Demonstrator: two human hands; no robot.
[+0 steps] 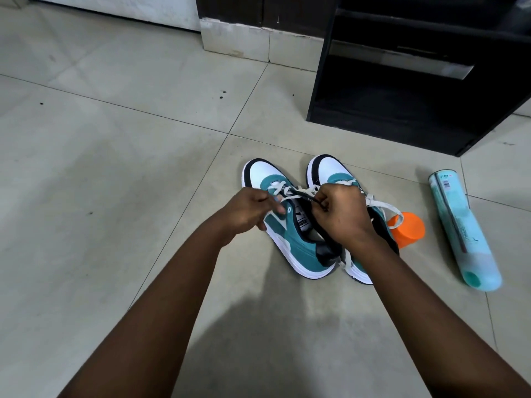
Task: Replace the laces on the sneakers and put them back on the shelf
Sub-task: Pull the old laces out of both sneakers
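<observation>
Right hand: fingers curled tight, pinching what looks like a dark lace end over the tongue of the left sneaker. Left hand: thumb and fingers pinched on the white lace at the upper eyelets of the same shoe. Both hands work one shoe; the right sneaker sits just beside it, touching or nearly so, mostly hidden under the right wrist, its white lace trailing loose toward the orange cap.

Step, as I read it: mid-lacing on the left sneaker, either drawing the white lace out or feeding the dark one in. Can't tell which from this view. Both shoes are on the floor tiles, toes pointing at the black shelf, which stands near, lower bay open.

Next move likely needs: keep the lace tip pinched, line it up with an eyelet, pull through with even tension, left hand steadying the upper.

Writing: "PUMA" reads on the tongue label. The teal tube, lying on its side right of the shoes, carries a barcode and print too small to read.
</observation>
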